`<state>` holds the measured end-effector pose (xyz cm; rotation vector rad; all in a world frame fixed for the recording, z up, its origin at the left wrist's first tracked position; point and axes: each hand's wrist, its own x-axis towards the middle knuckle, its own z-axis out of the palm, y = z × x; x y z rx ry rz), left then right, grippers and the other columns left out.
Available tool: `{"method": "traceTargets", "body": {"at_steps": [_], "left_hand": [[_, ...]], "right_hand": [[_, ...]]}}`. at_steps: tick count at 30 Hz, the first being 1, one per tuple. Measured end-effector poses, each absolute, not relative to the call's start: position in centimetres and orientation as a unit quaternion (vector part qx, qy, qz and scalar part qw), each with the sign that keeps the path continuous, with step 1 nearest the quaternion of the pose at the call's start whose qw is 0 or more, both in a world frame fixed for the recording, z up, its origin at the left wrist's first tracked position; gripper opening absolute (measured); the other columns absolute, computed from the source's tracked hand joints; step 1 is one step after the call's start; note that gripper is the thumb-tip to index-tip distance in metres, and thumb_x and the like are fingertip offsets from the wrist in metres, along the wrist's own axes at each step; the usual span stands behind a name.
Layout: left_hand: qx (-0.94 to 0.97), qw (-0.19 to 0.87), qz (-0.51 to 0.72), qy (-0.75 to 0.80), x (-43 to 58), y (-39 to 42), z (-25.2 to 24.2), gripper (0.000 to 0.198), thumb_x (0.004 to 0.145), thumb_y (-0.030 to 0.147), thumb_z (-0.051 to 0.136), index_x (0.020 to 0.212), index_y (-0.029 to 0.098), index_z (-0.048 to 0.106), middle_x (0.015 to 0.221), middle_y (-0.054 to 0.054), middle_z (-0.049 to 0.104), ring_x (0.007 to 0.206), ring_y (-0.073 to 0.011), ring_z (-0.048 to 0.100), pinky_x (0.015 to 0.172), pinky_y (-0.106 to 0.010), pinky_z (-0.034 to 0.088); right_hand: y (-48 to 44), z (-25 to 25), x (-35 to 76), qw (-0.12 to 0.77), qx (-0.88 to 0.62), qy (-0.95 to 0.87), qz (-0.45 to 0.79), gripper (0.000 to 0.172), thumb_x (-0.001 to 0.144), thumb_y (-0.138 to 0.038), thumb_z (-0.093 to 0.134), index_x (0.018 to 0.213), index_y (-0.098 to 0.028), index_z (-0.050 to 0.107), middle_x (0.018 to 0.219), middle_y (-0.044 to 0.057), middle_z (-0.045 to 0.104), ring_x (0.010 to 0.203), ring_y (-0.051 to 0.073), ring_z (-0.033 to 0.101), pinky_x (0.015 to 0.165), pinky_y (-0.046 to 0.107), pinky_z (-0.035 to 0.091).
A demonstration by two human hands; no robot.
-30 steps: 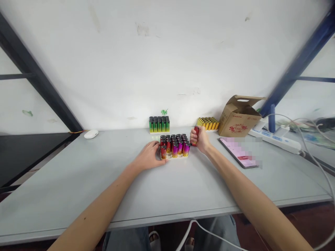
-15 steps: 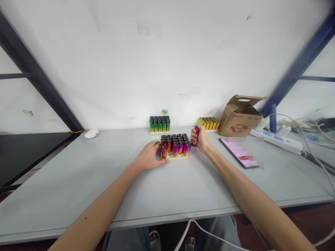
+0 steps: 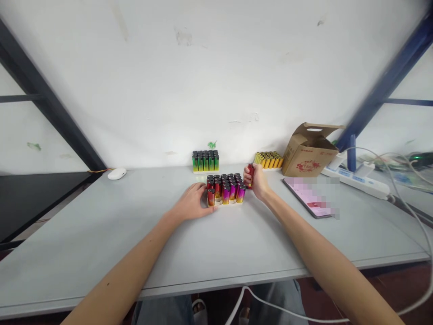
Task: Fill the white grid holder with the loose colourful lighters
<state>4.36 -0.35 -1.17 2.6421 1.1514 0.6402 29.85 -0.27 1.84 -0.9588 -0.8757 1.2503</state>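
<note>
A pale tray (image 3: 230,205) stands mid-table, packed with upright black-topped batteries. Red ones fill its left side, and purple-and-gold batteries (image 3: 226,195) stand towards the right. There are gaps in the front row, one beside the front-left red battery (image 3: 211,197). My left hand (image 3: 194,201) holds the tray's left end, thumb at the front corner and fingers along the side. Just right of the tray, my right hand (image 3: 259,180) is closed round a red battery (image 3: 251,175), held upright with its black top showing. The fingers hide part of it.
Against the wall stand a tray of green batteries (image 3: 206,162) and one of yellow batteries (image 3: 269,160). An open cardboard box (image 3: 306,155) is at the back right. Nearby lie a phone (image 3: 307,196) and a power strip (image 3: 358,180). A white case (image 3: 117,174) sits back left.
My right hand has shifted slightly left with the red battery, which now stands more upright. My left hand stays at the tray.
</note>
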Motion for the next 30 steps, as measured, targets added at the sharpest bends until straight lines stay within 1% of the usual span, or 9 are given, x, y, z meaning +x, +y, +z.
{"method": "traceTargets", "body": {"at_steps": [6,11,13,18,20,22,25,28,30], "left_hand": [[0.89,0.096,0.225,0.384,4.3,-0.3,-1.2,0.066,0.073,0.061,0.065,0.125,0.021,0.057,0.129,-0.012,0.058,0.124,-0.0338,0.052,0.105,-0.047,0.044],[0.889,0.097,0.227,0.386,4.3,-0.3,-1.3,0.068,0.073,0.061,0.065,0.126,0.019,0.056,0.127,-0.013,0.058,0.123,-0.0337,0.052,0.105,-0.047,0.044],[0.89,0.1,0.222,0.386,4.2,-0.3,-1.3,0.068,0.074,0.06,0.065,0.127,0.019,0.055,0.127,-0.014,0.058,0.123,-0.0333,0.052,0.105,-0.047,0.044],[0.889,0.104,0.225,0.384,4.3,-0.3,-1.3,0.068,0.074,0.059,0.066,0.128,0.019,0.055,0.127,-0.014,0.057,0.123,-0.0333,0.052,0.106,-0.048,0.043],[0.889,0.104,0.225,0.385,4.4,-0.4,-1.2,0.066,0.074,0.058,0.066,0.127,0.02,0.056,0.126,-0.014,0.058,0.122,-0.0333,0.052,0.105,-0.048,0.043],[0.888,0.109,0.222,0.387,4.5,-0.6,-1.0,0.066,0.074,0.057,0.066,0.127,0.02,0.056,0.126,-0.014,0.058,0.122,-0.0332,0.052,0.105,-0.047,0.044],[0.885,0.124,0.22,0.392,4.5,-0.8,-0.8,0.065,0.075,0.057,0.066,0.128,0.021,0.057,0.126,-0.013,0.058,0.123,-0.0333,0.051,0.105,-0.047,0.044],[0.881,0.134,0.228,0.393,4.5,-0.8,-0.8,0.065,0.072,0.061,0.067,0.125,0.022,0.06,0.126,-0.012,0.058,0.124,-0.0337,0.051,0.105,-0.047,0.045],[0.881,0.134,0.233,0.39,4.5,-0.8,-0.8,0.067,0.071,0.064,0.068,0.122,0.022,0.062,0.125,-0.012,0.058,0.123,-0.0341,0.051,0.104,-0.047,0.045]], "right_hand": [[-0.5,2.1,29.8,0.619,-0.399,-0.384,0.557,0.034,0.087,-0.049,0.037,0.066,-0.022,0.04,0.052,-0.007,0.029,0.04,0.008,0.027,0.04,0.02,0.027],[-1.0,3.0,30.0,0.643,-0.344,-0.363,0.58,0.033,0.087,-0.042,0.034,0.077,-0.019,0.055,0.064,-0.001,0.047,0.051,0.011,0.043,0.05,0.023,0.04],[-1.0,3.1,30.1,0.647,-0.343,-0.359,0.578,0.031,0.087,-0.04,0.038,0.081,-0.018,0.059,0.068,0.0,0.051,0.055,0.011,0.047,0.052,0.024,0.042],[-0.8,2.9,30.3,0.646,-0.339,-0.396,0.557,0.03,0.083,-0.048,0.058,0.086,-0.019,0.065,0.075,-0.001,0.054,0.06,0.01,0.05,0.055,0.023,0.044],[-0.6,2.8,30.4,0.643,-0.333,-0.425,0.543,0.029,0.079,-0.047,0.065,0.087,-0.02,0.066,0.077,-0.001,0.055,0.064,0.011,0.052,0.062,0.024,0.047],[-0.5,2.8,30.3,0.648,-0.334,-0.456,0.511,0.033,0.08,-0.052,0.064,0.089,-0.02,0.068,0.08,0.0,0.057,0.072,0.012,0.056,0.072,0.026,0.05],[-0.9,3.3,30.1,0.665,-0.369,-0.524,0.384,0.039,0.086,-0.059,0.056,0.094,-0.023,0.07,0.087,0.002,0.059,0.085,0.015,0.057,0.082,0.028,0.049],[-1.9,4.3,29.5,0.655,-0.389,-0.589,0.268,0.041,0.09,-0.059,0.05,0.101,-0.026,0.071,0.082,0.001,0.058,0.081,0.015,0.056,0.08,0.028,0.048],[-2.7,4.9,28.9,0.631,-0.378,-0.621,0.272,0.039,0.09,-0.057,0.052,0.105,-0.026,0.071,0.078,0.0,0.059,0.077,0.015,0.057,0.076,0.029,0.049]]}}
